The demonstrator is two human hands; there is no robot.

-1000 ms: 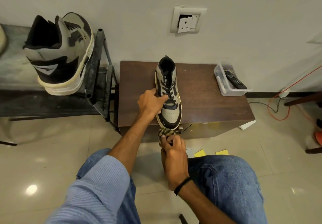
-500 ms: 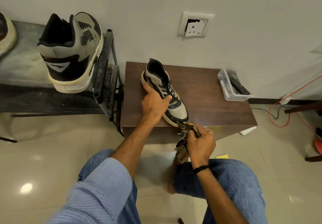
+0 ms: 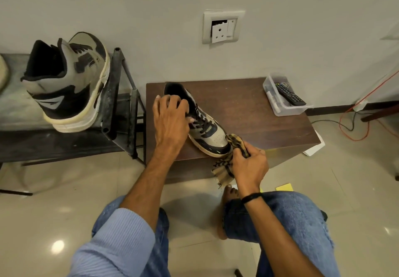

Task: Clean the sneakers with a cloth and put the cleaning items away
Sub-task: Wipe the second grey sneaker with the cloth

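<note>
Wiping the toe of the sneaker on the counter, my right grip clutching the cloth, left grip holding its collar, I judge the task midway, tidying not begun.

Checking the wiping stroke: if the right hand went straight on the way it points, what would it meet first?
The toe of the sneaker: the right hand aims its cloth up-left at it, seemingly touching, though depth is unclear.
</note>
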